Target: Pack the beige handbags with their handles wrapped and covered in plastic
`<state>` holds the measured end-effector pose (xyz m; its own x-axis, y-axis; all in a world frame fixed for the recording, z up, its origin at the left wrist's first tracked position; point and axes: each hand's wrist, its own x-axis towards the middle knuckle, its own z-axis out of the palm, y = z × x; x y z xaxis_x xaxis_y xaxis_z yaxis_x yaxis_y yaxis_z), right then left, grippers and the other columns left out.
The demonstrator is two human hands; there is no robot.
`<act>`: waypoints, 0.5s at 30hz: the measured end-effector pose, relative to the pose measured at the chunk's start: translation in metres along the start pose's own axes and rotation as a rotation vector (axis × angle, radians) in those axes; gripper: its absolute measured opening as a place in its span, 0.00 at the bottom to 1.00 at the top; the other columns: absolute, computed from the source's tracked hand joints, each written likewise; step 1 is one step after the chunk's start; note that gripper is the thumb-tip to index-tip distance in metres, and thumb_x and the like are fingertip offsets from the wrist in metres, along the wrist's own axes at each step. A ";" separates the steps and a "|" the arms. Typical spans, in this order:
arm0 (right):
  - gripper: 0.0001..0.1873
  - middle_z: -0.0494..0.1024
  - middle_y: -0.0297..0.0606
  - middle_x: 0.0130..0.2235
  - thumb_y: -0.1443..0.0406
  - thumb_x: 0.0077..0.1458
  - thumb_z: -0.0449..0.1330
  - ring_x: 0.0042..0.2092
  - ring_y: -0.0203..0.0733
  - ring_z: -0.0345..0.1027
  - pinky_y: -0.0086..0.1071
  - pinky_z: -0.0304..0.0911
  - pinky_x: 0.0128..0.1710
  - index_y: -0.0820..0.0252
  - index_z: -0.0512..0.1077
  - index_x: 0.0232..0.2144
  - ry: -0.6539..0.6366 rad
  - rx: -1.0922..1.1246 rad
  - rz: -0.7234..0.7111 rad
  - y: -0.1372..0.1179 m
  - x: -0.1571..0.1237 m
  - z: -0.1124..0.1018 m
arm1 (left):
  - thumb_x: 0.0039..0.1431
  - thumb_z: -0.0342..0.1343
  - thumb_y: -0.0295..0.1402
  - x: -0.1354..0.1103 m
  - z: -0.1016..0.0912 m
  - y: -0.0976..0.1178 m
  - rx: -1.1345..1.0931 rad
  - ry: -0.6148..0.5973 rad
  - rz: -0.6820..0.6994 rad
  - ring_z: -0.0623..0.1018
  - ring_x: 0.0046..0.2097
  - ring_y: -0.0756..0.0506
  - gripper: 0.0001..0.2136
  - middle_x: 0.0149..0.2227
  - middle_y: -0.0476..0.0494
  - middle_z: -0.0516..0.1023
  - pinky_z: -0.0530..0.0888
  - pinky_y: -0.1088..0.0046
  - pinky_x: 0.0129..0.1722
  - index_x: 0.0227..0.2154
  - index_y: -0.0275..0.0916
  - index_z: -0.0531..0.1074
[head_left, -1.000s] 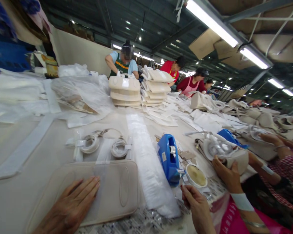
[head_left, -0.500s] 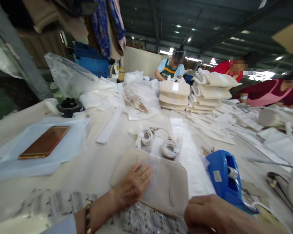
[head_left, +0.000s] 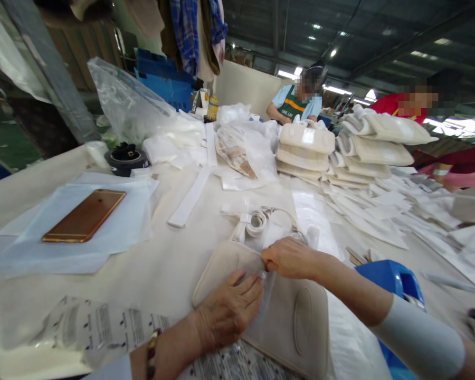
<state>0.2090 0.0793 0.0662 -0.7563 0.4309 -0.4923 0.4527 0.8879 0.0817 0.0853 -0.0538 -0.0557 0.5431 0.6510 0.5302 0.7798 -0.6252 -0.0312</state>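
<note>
A beige padded pouch (head_left: 301, 322) lies flat on the table in front of me, partly under clear plastic film. My left hand (head_left: 227, 311) rests on its left part, fingers stretched out and pressing down. My right hand (head_left: 288, 257) reaches across over the pouch's top edge with fingers pinched together at the film (head_left: 267, 295); what they pinch is too small to name. Just beyond the hands lies a coiled white strap (head_left: 255, 224).
A blue tape dispenser (head_left: 396, 282) stands right of my right arm. A copper phone (head_left: 85, 215) lies on white sheets at left, a black tape roll (head_left: 125, 158) behind it. Stacks of beige pouches (head_left: 304, 150) and other people working are farther back.
The view has swung left. My right hand has come from the near right edge up over the pouch's top edge, close to my left hand, which has stayed flat on the pouch.
</note>
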 end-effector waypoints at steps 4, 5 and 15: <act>0.09 0.80 0.42 0.32 0.61 0.48 0.60 0.37 0.48 0.73 0.30 0.58 0.29 0.59 0.76 0.31 0.006 0.037 0.084 0.005 0.012 0.000 | 0.61 0.42 0.27 0.000 -0.001 0.001 -0.022 0.006 0.002 0.67 0.53 0.41 0.15 0.50 0.36 0.72 0.62 0.60 0.53 0.47 0.28 0.67; 0.13 0.79 0.43 0.33 0.58 0.45 0.63 0.37 0.49 0.73 0.30 0.58 0.28 0.60 0.75 0.33 0.023 0.044 0.112 0.008 0.015 0.000 | 0.61 0.43 0.27 0.000 -0.001 0.001 -0.026 0.005 0.002 0.68 0.53 0.41 0.15 0.50 0.37 0.72 0.62 0.60 0.53 0.47 0.28 0.67; 0.12 0.76 0.44 0.38 0.70 0.59 0.48 0.42 0.43 0.67 0.35 0.60 0.43 0.63 0.71 0.37 0.492 0.039 0.131 -0.001 -0.027 0.026 | 0.59 0.46 0.27 0.001 -0.001 0.001 -0.048 -0.023 -0.003 0.67 0.53 0.41 0.14 0.49 0.36 0.71 0.65 0.61 0.54 0.47 0.29 0.66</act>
<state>0.2414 0.0630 0.0570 -0.8207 0.5712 -0.0126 0.5687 0.8188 0.0788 0.0865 -0.0541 -0.0539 0.5485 0.6619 0.5109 0.7655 -0.6433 0.0116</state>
